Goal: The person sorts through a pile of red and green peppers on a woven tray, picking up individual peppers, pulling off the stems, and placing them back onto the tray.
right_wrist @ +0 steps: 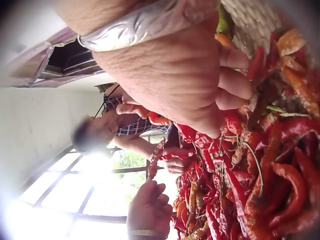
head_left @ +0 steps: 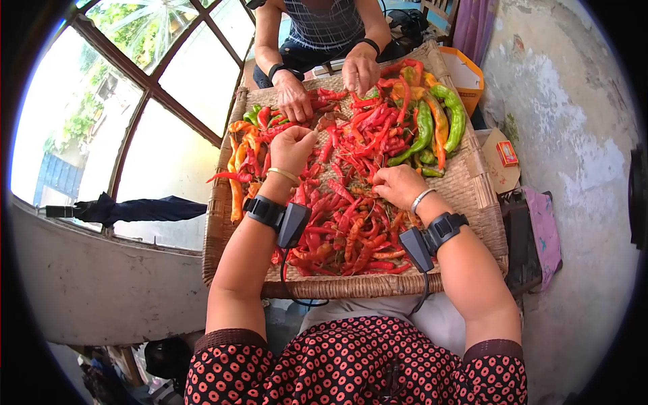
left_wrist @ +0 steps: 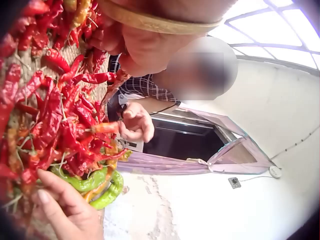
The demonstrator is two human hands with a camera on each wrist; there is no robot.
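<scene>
My left hand (head_left: 293, 152) is raised over the left part of a pile of red chili peppers (head_left: 351, 223). Its fingers pinch a shrivelled dark-red chili pepper (right_wrist: 156, 159), which points up from the fingertips in the right wrist view. My right hand (head_left: 401, 185) is low at the right side of the pile, its fingertips among the peppers. In the left wrist view, the right thumb and fingers (left_wrist: 65, 197) are apart, with no pepper visible between them. The peppers lie on a woven tray (head_left: 466, 223), many wrinkled, some with stems.
Across the tray, another person's hands (head_left: 293, 98) work among peppers. Larger green peppers (head_left: 424, 131) lie at the right, orange ones (head_left: 237, 165) at the left. A folded umbrella (head_left: 142, 210) lies by the window. An orange box (head_left: 466, 77) stands behind the tray's right corner.
</scene>
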